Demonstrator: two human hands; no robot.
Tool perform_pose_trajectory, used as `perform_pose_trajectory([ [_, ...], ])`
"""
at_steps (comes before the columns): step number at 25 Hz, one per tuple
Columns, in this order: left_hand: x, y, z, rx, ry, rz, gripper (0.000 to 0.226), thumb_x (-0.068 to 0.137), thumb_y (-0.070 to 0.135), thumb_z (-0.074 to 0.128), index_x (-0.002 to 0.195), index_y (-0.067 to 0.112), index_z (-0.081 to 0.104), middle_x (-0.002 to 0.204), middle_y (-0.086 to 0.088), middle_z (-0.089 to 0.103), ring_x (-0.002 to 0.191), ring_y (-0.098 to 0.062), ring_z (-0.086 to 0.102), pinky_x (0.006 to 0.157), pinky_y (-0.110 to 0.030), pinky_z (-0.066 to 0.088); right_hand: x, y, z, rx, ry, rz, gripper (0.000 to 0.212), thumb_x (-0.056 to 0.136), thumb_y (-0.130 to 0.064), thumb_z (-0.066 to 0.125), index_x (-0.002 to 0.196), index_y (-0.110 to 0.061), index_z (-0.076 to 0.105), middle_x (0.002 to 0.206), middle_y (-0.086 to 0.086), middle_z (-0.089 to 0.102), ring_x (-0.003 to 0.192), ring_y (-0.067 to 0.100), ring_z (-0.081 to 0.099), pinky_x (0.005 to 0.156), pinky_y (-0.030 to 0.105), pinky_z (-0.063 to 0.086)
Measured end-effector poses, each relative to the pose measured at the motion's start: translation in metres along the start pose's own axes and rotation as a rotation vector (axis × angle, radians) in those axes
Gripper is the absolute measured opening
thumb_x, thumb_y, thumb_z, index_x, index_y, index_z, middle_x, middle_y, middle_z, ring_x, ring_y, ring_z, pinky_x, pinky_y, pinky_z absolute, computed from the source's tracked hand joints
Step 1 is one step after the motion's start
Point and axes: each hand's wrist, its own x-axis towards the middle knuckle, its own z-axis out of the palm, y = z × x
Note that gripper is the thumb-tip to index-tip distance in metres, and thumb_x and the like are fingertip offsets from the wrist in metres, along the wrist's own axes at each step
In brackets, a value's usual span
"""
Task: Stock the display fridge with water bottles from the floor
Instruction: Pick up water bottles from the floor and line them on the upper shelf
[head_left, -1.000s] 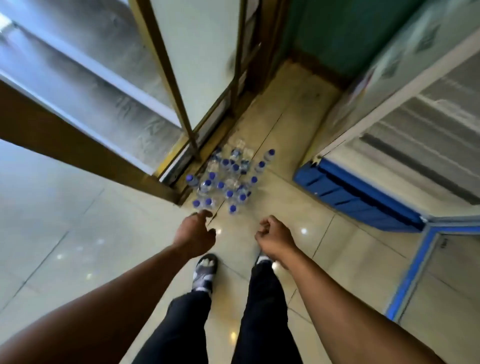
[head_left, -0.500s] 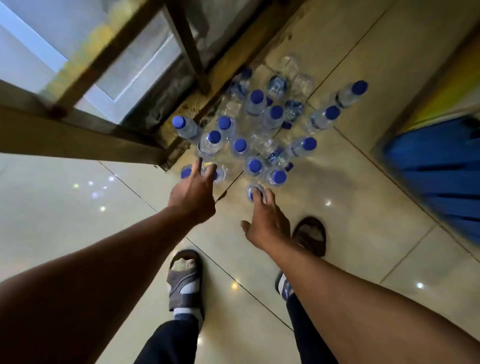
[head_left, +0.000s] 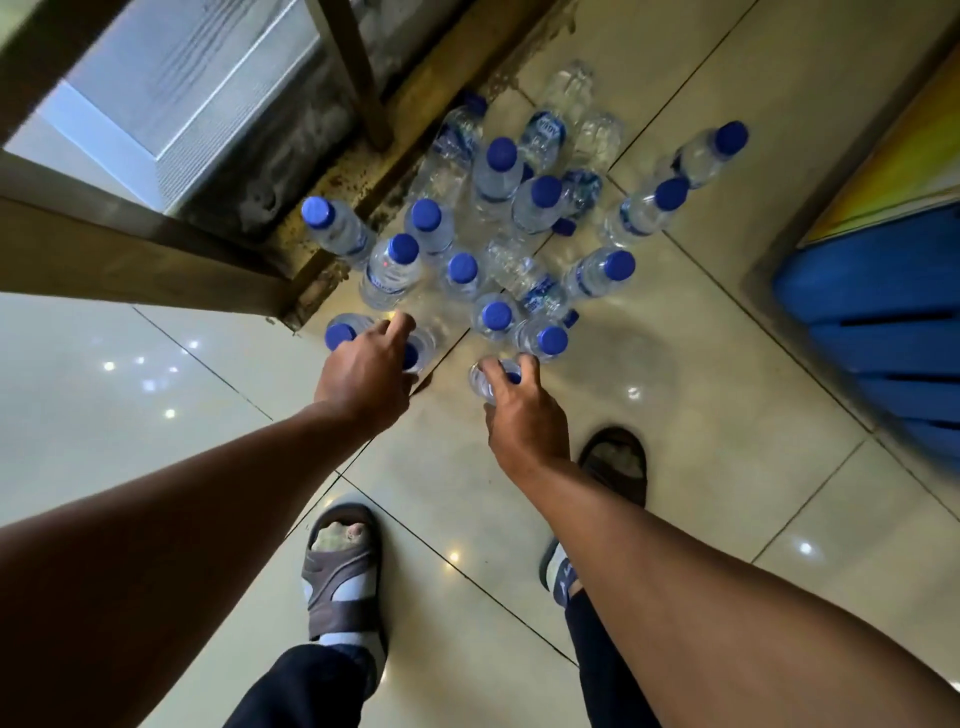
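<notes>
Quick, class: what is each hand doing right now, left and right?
Left hand: fingers curled round the left front bottle.
Right hand: pinching the nearest bottle by its top.

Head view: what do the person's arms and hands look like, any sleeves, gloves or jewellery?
The left arm and right arm are bare up to the picture's edge, with no sleeve in view. The left hand and right hand wear no gloves, and no watch, bracelet or ring shows. Below are dark trousers and a grey sandal with pale straps.
</notes>
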Motion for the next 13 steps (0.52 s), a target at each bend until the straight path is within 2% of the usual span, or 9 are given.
perform_pose_trajectory([
  [3, -0.037, 0.016, -0.05, 0.059, -0.002, 0.052, 0.059, 0.076, 0.044, 0.071, 0.124, 0.021, 0.046, 0.101, -0.005, 0.069, 0.077, -0.03, 0.063, 0.06, -0.033, 0.048, -0.036, -0.004, -0.056, 0.057, -0.009, -0.001, 0.054, 0.088, -0.018, 0.066, 0.135, -0.033, 0.043, 0.141, 0.007, 0.037, 0.088, 0.034, 0.065, 0.068, 0.031, 0.043],
  [6, -0.08, 0.042, -0.117, 0.054, 0.061, 0.111, 0.061, 0.065, 0.053, 0.072, 0.117, 0.025, 0.055, 0.098, -0.001, 0.072, 0.077, -0.031, 0.066, 0.062, -0.03, 0.045, -0.085, -0.01, -0.119, 0.087, 0.008, -0.004, 0.054, 0.089, -0.026, 0.063, 0.136, -0.036, 0.039, 0.136, 0.003, 0.039, 0.094, 0.035, 0.063, 0.071, 0.033, 0.046],
  [8, -0.118, 0.073, -0.193, 0.027, 0.112, 0.223, 0.063, 0.06, 0.054, 0.072, 0.115, 0.026, 0.059, 0.097, 0.0, 0.073, 0.074, -0.03, 0.068, 0.06, -0.029, 0.049, -0.132, -0.013, -0.191, 0.125, 0.071, 0.013, 0.057, 0.086, -0.03, 0.064, 0.136, -0.036, 0.038, 0.131, 0.0, 0.043, 0.1, 0.032, 0.062, 0.076, 0.035, 0.049],
  [10, -0.159, 0.111, -0.279, -0.05, 0.192, 0.332, 0.063, 0.057, 0.053, 0.072, 0.113, 0.025, 0.063, 0.097, 0.0, 0.073, 0.073, -0.029, 0.069, 0.059, -0.03, 0.053, -0.185, -0.017, -0.275, 0.287, 0.173, 0.043, 0.064, 0.082, -0.029, 0.068, 0.138, -0.033, 0.038, 0.127, -0.001, 0.048, 0.109, 0.026, 0.058, 0.086, 0.034, 0.049],
  [13, -0.226, 0.177, -0.401, -0.151, 0.313, 0.512, 0.063, 0.056, 0.05, 0.078, 0.112, 0.026, 0.062, 0.099, 0.002, 0.07, 0.074, -0.026, 0.069, 0.061, -0.032, 0.055, -0.276, -0.016, -0.403, 0.499, 0.319, 0.092, 0.07, 0.08, -0.026, 0.073, 0.142, -0.028, 0.04, 0.136, -0.003, 0.051, 0.12, 0.017, 0.053, 0.097, 0.023, 0.04],
])
